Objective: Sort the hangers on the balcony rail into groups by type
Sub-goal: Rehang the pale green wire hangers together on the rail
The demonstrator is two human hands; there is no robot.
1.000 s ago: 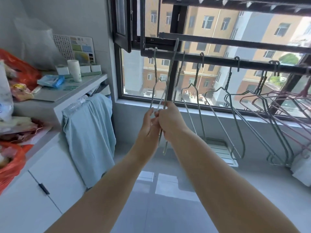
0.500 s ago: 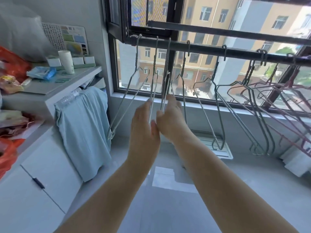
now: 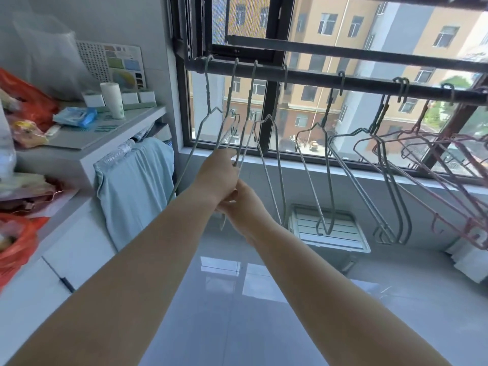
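Balcony, shiny grey floor [image 3: 264, 299]. Near: right hand [image 3: 245, 207] and left hand [image 3: 215, 178] touching, each grip clamped on grey wire hangers [image 3: 249, 101] at left end of dark rail [image 3: 311, 80]. Further right on rail: pink hangers [image 3: 435, 159]. Window [image 3: 274, 35] behind.

- No word, number, brand or sign can be read anywhere in this view.
- At ten o'clock, a white rectangular card printed with a dot grid and coloured swatches [image 3: 113, 63] leans against the wall. Any lettering on it is too small to make out.
- Just below the card, a tall white paper cup with green markings [image 3: 112, 100] stands on the pale grey shelf top [image 3: 105, 138]. The marks are illegible.
- At nine o'clock, a pale blue plastic packet [image 3: 75, 117] lies on the same shelf top, its print blurred beyond reading.
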